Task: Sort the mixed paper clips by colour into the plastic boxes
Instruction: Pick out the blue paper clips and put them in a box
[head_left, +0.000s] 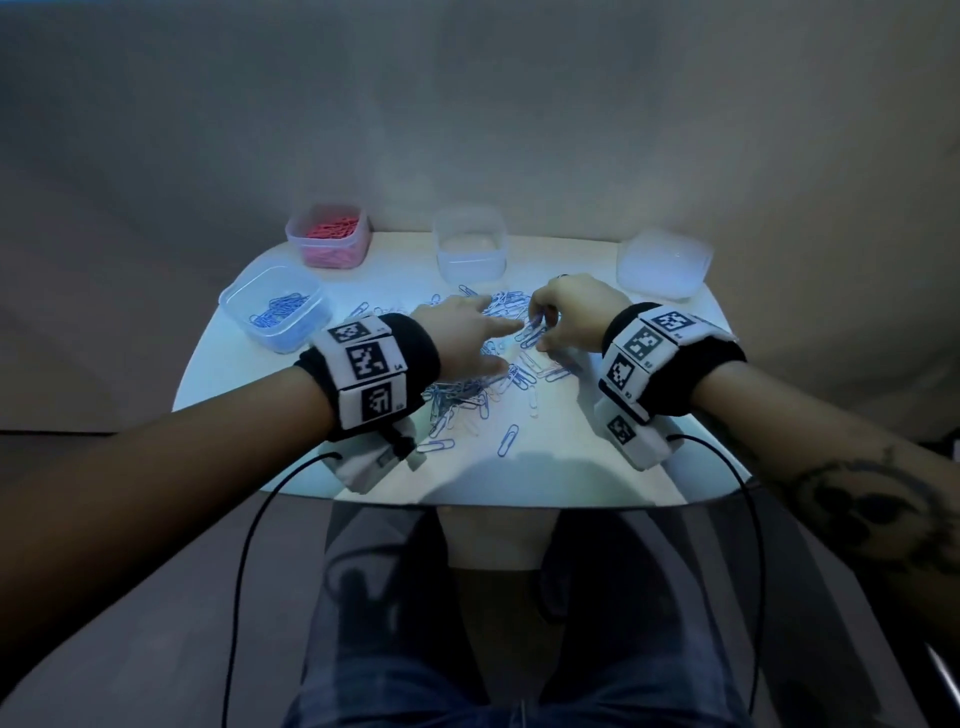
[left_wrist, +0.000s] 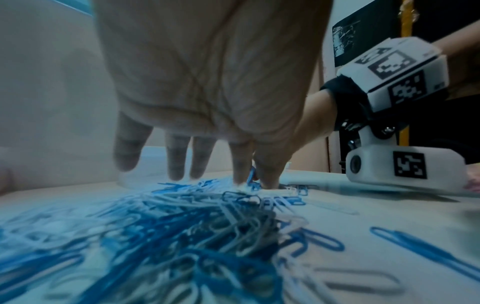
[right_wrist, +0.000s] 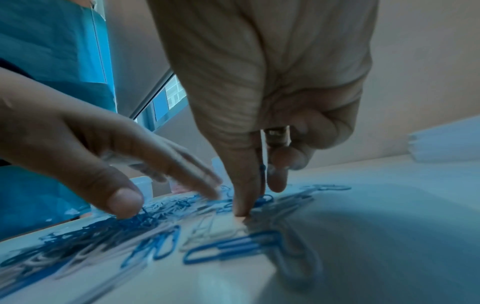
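Note:
A loose heap of blue and white paper clips (head_left: 478, 384) covers the middle of the white table (head_left: 571, 478). My left hand (head_left: 511, 347) lies over the heap with fingers straight and spread, and its thumb (right_wrist: 124, 202) touches the clips. My right hand (head_left: 540, 333) is curled just to the right of it, thumb tip down on the table, and pinches a blue paper clip (right_wrist: 262, 170) between thumb and forefinger. At the back left stand a box of pink clips (head_left: 327, 236) and a box of blue clips (head_left: 275, 309).
A clear box (head_left: 470, 244) stands at the back centre and another clear plastic box (head_left: 662, 262) at the back right; their contents are unclear. Single clips (head_left: 508, 440) lie scattered toward the front edge. Cables hang from both wrist cameras.

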